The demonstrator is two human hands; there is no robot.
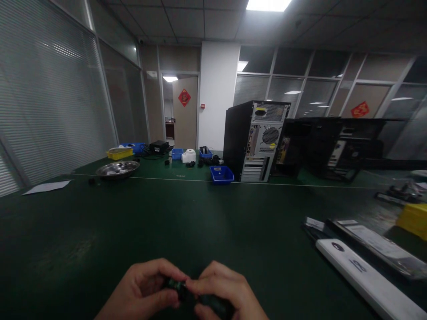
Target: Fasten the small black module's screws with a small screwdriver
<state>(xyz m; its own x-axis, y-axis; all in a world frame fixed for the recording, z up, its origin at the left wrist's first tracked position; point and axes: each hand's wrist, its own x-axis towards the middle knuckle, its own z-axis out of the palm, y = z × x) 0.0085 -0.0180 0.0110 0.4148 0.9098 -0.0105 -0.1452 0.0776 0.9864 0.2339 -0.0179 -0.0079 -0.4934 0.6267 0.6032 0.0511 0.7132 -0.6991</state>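
My left hand (pixel 147 289) pinches a small dark part with green bits (pixel 176 286), perhaps a little circuit board; its exact kind is too small and blurred to tell. My right hand (pixel 227 289) is closed beside it, with the index fingertip and thumb at the part's right end. Whatever lies inside the right hand's curled fingers is dark and mostly hidden. Both hands are close together over the green tabletop (pixel 193 231), at the bottom of the view.
A black computer tower (pixel 238 142) stands behind a blue tray (pixel 222 175); more open computer cases (pixel 347 151) are at right. A metal bowl (pixel 117 170) and paper (pixel 46 187) sit left. Nearer right lie a long white device (pixel 370 278), a metal-topped drive (pixel 383 244) and a yellow bin (pixel 413 220).
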